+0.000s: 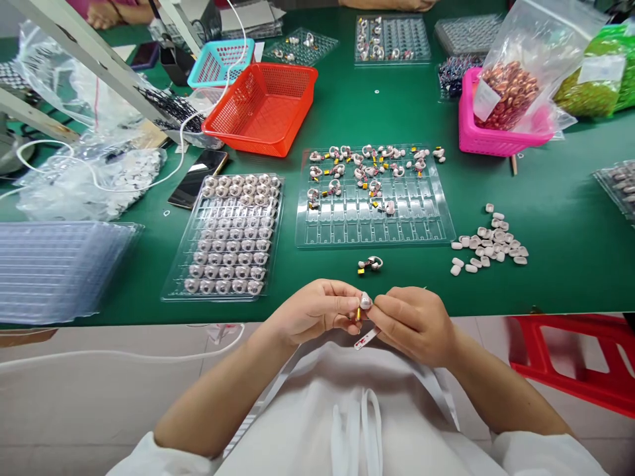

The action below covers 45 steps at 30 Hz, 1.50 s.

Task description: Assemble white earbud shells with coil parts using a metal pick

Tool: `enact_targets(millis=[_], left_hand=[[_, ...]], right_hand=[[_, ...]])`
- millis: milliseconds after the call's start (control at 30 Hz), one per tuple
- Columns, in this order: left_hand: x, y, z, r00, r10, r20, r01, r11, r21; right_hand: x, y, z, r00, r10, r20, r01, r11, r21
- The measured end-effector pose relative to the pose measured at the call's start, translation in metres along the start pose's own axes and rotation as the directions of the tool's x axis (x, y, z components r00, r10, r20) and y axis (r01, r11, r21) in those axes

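Left hand (320,307) pinches one small pale part (366,301); right hand (417,324) touches it, gripping one white strip (367,338). Just beyond hands: one wired piece (371,264), before one part-filled tray (426,231). Left: one shell tray (213,208). Right: one cap pile (490,248).

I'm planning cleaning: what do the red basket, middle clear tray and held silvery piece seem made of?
Red basket: likely moulded plastic, slightly glossy; lattice walls.
Middle tray: probably thin, shiny formed plastic; green table shows through.
Silvery piece: glossy, with bright highlight; perhaps plastic, though metal remains possible.
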<state>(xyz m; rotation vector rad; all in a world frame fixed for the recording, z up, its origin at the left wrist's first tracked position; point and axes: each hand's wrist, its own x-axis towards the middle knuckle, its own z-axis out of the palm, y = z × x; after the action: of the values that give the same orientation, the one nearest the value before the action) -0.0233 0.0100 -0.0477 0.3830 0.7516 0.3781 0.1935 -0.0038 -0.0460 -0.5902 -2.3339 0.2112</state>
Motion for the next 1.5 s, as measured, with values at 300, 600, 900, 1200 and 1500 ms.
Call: enact_targets(millis=[300, 600, 900, 1200, 1500], left_hand=[[-0.001, -0.004, 0.008, 0.979, 0.164, -0.12, -0.155, 0.985, 0.076], [-0.006, -0.007, 0.021, 0.856, 0.406, -0.321, -0.364, 0.913, 0.183], [-0.008, -0.011, 0.027, 0.769, 0.497, -0.401, -0.385, 0.862, 0.33], [-0.006, -0.015, 0.032, 0.729, 0.562, -0.39, -0.402, 0.813, 0.421], [-0.008, -0.016, 0.031, 0.724, 0.562, -0.401, -0.391, 0.812, 0.432]], right_hand=[[-0.006, 0.002, -0.008, 0.979, 0.205, 0.01, -0.196, 0.915, 0.352], [-0.035, -0.004, 0.001, 0.669, 0.709, -0.225, -0.68, 0.705, 0.202], [-0.043, -0.018, -0.011, 0.675, 0.721, -0.155, -0.584, 0.65, 0.486], [-0.029, -0.034, 0.006, 0.753, 0.635, -0.171, -0.299, 0.562, 0.771], [-0.03, -0.033, 0.01, 0.734, 0.655, -0.178, -0.339, 0.58, 0.741]])
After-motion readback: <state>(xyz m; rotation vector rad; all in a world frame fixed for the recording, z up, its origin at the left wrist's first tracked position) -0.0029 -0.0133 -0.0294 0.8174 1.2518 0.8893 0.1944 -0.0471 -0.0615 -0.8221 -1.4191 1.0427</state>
